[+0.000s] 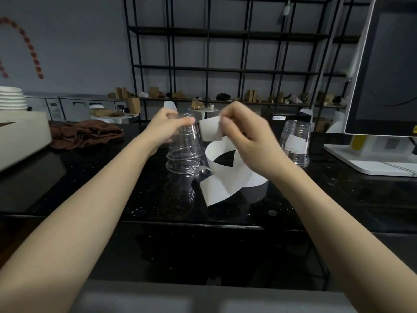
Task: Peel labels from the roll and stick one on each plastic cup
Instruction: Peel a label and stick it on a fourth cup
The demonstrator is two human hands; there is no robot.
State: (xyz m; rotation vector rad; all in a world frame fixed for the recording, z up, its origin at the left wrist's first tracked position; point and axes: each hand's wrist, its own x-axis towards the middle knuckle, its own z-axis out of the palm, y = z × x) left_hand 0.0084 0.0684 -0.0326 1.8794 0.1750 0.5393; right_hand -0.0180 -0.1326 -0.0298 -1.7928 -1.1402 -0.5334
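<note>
My left hand (pixel 165 127) grips the top of an upside-down stack of clear plastic cups (pixel 185 150) standing on the black counter (pixel 112 177). My right hand (pixel 243 136) pinches a white label (pixel 210 131) just right of the top cup, close to its side. Below it lies the loose white label roll (pixel 228 175), with its tail curling toward me. Farther right stands another upside-down clear cup stack (pixel 295 143) whose outer cup bears a white label.
A white point-of-sale screen (pixel 383 75) on its stand fills the right side. A brown cloth (pixel 85 132) and a white box (pixel 22 132) with stacked plates sit at the left. Black wire shelving (pixel 225 53) stands behind the counter.
</note>
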